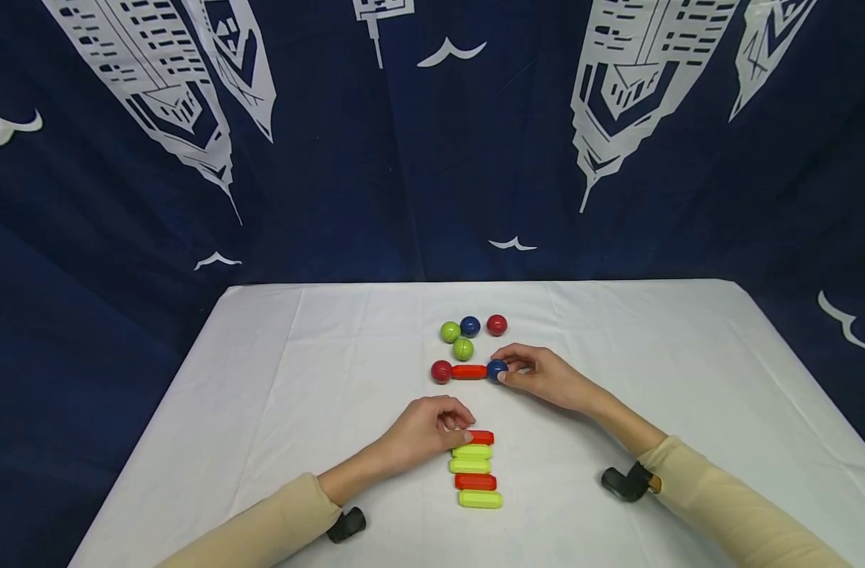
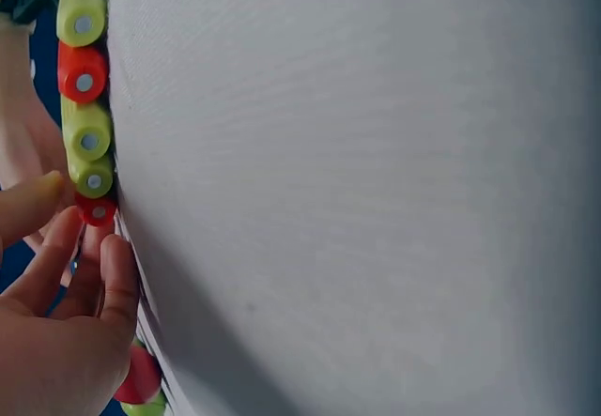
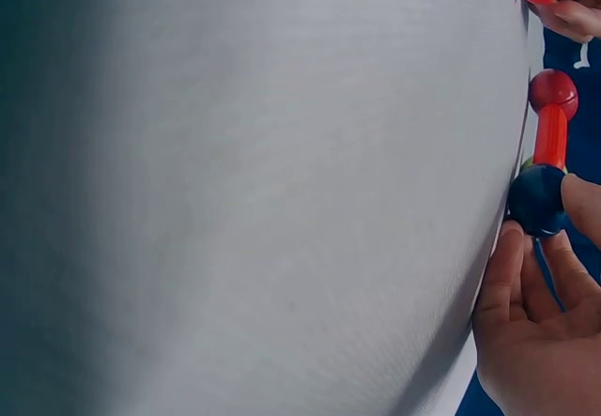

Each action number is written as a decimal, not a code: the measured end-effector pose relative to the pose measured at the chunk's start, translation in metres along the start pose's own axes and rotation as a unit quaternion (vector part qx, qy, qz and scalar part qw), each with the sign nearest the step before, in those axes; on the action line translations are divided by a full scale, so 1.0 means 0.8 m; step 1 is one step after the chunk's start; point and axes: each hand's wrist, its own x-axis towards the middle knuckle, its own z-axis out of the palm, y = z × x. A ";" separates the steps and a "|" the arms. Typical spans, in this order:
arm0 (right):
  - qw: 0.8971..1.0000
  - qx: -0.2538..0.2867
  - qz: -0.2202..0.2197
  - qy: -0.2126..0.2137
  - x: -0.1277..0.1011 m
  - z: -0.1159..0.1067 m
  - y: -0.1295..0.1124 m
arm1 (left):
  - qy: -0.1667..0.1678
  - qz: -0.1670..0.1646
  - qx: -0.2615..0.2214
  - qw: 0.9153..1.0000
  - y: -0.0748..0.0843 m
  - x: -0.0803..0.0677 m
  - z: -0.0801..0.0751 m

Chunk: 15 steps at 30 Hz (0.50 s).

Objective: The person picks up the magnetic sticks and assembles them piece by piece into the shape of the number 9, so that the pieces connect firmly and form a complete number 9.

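My right hand [image 1: 507, 369] pinches a blue ball [image 1: 497, 370] at the right end of a short red rod [image 1: 469, 371]. A red ball [image 1: 441, 371] sits on the rod's left end. The right wrist view shows the same blue ball [image 3: 537, 198], rod [image 3: 551, 136] and red ball [image 3: 553, 89] lying on the cloth. My left hand [image 1: 468, 429] curls its fingertips round the left end of the top red rod [image 1: 481, 437] in a row of rods. In the left wrist view, the fingers [image 2: 117, 256] close on that red rod's end [image 2: 97, 211].
Below the top rod lie two yellow-green rods [image 1: 471, 458], a red one [image 1: 475, 481] and another yellow-green one [image 1: 480, 498]. Two green balls [image 1: 463, 349], a blue ball [image 1: 470, 326] and a red ball [image 1: 497, 324] sit behind the assembly. A white cloth [image 1: 262, 379] covers the table.
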 end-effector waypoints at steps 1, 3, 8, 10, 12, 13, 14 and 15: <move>1.000 0.000 -0.002 0.000 0.000 0.000 0.000 | -0.006 -0.001 0.009 1.000 0.000 0.001 0.002; 1.000 -0.002 -0.004 0.001 0.001 0.000 0.001 | -0.015 0.001 0.027 1.000 0.001 0.004 0.005; 1.000 -0.001 -0.010 -0.003 0.002 -0.002 0.002 | -0.025 -0.002 0.063 0.998 0.003 0.009 0.010; 1.000 0.002 -0.009 -0.007 0.003 -0.002 0.001 | -0.025 -0.005 0.067 0.997 0.003 0.010 0.012; 1.000 0.004 -0.005 -0.009 0.003 -0.003 0.001 | -0.024 -0.007 0.068 0.997 0.003 0.011 0.012; 1.000 0.005 -0.002 -0.009 0.004 -0.003 0.001 | -0.023 -0.007 0.066 0.997 0.003 0.010 0.012; 1.000 0.005 0.000 -0.010 0.004 -0.002 0.001 | -0.023 -0.008 0.064 0.998 0.003 0.009 0.012; 1.000 0.004 0.002 -0.011 0.004 -0.002 0.001 | -0.022 -0.007 0.062 0.998 0.003 0.009 0.012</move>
